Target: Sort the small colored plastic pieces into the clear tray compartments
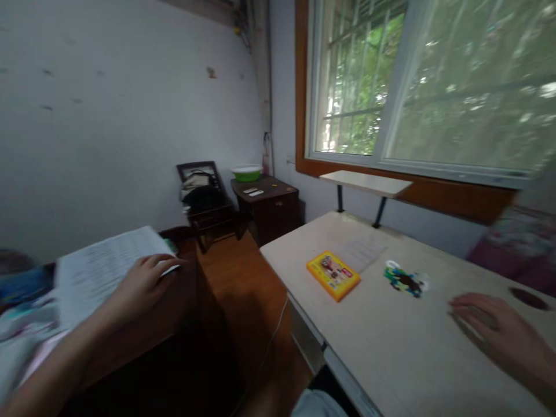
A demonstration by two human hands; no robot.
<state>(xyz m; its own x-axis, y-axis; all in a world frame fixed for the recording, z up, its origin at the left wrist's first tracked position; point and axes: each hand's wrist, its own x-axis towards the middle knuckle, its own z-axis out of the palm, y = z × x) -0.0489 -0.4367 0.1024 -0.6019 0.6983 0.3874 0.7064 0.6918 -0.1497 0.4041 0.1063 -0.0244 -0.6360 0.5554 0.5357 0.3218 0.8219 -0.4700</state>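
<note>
My left hand is at the left, over a dark surface beside a white sheet of printed paper. Its fingers are closed on a small white flat object, too blurred to name. On the right, my right hand is low over the pale desk, slightly smeared by motion. Its fingers curve loosely, apart from the thumb, and nothing shows in them. Nearest to it lies a small heap of green, blue, brown and white pieces. Farther left on the desk rests a yellow box with printed pictures.
A faint sheet of paper lies behind the yellow box. A raised shelf stands at the desk's back, below the window. Beyond the wooden floor are a dark chair with things on it and a cabinet bearing a green basin.
</note>
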